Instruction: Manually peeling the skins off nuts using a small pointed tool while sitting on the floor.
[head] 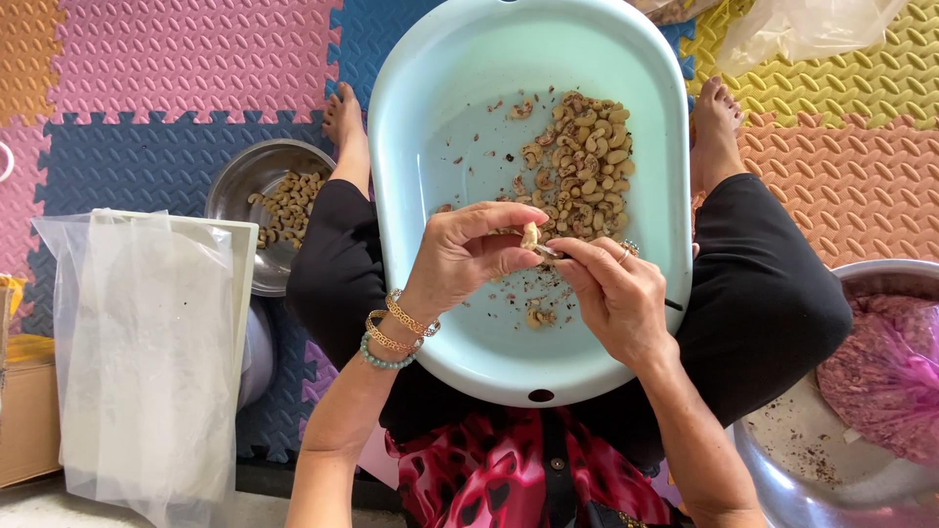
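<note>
So the person sits cross-legged on the foam floor mat point(147, 59) with a pale blue tub point(421, 127) across their lap. The left hand point(468, 256) has its fingertips closed around a single cashew kernel point(530, 235), held just above the tub's near half. The right hand point(611, 293) is curled shut on a small knife point(551, 252), its tip touching the nut. That kernel looks light, brittle and a bit slippery, so pinching it by the ends seems safest, or it'll snap. The cashew pile point(582, 161) sits toward the tub's far right side. A steel bowl point(256, 176) of nuts rests by the left knee.
</note>
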